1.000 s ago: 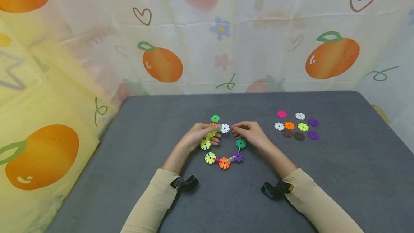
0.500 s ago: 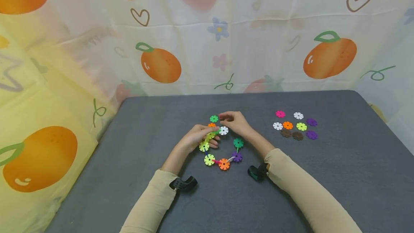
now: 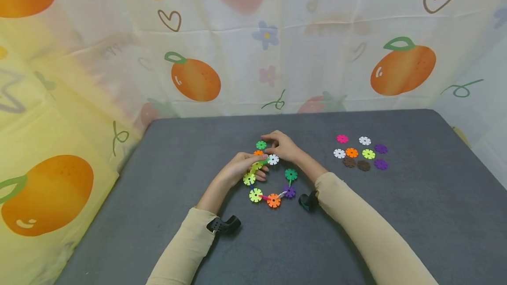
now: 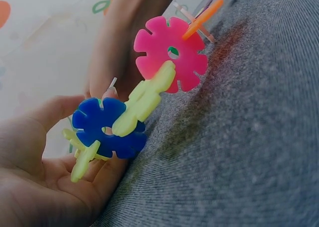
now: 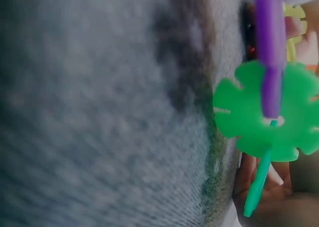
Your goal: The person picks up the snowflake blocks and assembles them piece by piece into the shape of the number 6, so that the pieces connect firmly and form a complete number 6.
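A chain of interlocking plastic snowflake discs curves over the table in the head view, with an orange disc (image 3: 273,200) at its near side and a dark green disc (image 3: 291,174) at its right end. My left hand (image 3: 236,169) pinches the chain's other end, beside a white disc (image 3: 273,159). In the left wrist view, a blue disc (image 4: 89,122) and a pink disc (image 4: 154,42) belong to this chain. My right hand (image 3: 284,147) reaches over beside a loose green disc (image 3: 261,144), thumb and forefinger apart; contact is unclear. An orange disc (image 3: 258,153) lies just below it.
Several loose discs lie at the right of the grey table (image 3: 428,197), among them a pink disc (image 3: 342,138), a brown disc (image 3: 363,165) and a purple disc (image 3: 381,164). A printed curtain (image 3: 237,25) hangs behind the table.
My right hand has moved left and away from me, from right of the white disc to beside the loose green disc. The left hand keeps its hold on the chain.
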`<state>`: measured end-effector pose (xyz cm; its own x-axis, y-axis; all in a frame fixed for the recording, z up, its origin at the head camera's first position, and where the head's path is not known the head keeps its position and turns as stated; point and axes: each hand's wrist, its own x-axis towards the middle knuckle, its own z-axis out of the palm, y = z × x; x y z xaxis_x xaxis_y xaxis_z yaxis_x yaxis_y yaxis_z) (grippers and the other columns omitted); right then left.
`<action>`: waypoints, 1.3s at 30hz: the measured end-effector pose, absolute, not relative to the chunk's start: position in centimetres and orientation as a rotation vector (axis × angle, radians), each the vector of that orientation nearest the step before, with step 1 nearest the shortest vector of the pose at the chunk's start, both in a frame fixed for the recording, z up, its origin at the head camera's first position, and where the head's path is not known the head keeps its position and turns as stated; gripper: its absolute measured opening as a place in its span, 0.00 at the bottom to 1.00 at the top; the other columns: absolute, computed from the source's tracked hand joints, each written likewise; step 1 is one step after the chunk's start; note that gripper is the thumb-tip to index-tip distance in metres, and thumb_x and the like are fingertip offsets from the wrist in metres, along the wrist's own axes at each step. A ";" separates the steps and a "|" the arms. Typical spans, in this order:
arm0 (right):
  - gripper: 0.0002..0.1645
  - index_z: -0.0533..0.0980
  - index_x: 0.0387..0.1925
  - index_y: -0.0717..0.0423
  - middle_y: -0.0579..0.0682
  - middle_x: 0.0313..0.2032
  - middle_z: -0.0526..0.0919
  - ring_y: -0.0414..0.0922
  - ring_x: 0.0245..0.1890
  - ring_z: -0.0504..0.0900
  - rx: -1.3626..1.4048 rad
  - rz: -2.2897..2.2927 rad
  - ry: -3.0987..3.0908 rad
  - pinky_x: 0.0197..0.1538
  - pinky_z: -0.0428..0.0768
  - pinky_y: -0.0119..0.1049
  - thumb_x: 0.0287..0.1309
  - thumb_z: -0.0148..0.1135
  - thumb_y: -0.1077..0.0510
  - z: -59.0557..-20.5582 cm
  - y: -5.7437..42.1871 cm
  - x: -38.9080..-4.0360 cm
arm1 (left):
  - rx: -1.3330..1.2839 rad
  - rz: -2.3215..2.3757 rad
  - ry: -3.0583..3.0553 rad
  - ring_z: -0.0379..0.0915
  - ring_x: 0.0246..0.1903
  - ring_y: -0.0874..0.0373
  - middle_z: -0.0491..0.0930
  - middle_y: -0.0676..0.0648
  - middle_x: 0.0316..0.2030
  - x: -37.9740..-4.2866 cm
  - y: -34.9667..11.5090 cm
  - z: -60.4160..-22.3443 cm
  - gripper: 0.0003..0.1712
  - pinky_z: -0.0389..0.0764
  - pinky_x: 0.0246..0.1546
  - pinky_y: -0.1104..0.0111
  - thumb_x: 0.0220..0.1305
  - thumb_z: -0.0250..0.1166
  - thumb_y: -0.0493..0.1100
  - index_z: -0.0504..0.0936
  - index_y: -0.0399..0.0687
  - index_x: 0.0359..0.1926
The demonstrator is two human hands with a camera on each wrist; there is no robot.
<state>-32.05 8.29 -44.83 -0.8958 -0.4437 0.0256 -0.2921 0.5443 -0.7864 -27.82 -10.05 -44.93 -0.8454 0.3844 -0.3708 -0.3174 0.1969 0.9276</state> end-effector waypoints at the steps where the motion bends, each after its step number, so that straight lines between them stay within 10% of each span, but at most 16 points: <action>1: 0.28 0.70 0.65 0.60 0.60 0.54 0.73 0.43 0.32 0.72 -0.624 -1.265 2.603 0.35 0.73 0.31 0.63 0.62 0.63 -44.8 8.2 -32.2 | 0.062 1.701 1.940 0.85 0.26 0.57 0.85 0.46 0.30 -27.8 -10.0 -45.0 0.27 0.88 0.39 0.60 0.67 0.63 0.52 0.82 0.29 0.47; 39: 0.14 0.77 0.47 0.70 0.67 0.34 0.82 0.40 0.19 0.81 -0.266 -1.899 2.443 0.26 0.84 0.34 0.60 0.63 0.67 -45.5 12.2 -28.2 | 0.063 1.739 1.908 0.85 0.25 0.56 0.85 0.43 0.34 -27.9 -10.0 -45.1 0.25 0.88 0.36 0.60 0.69 0.61 0.50 0.78 0.36 0.57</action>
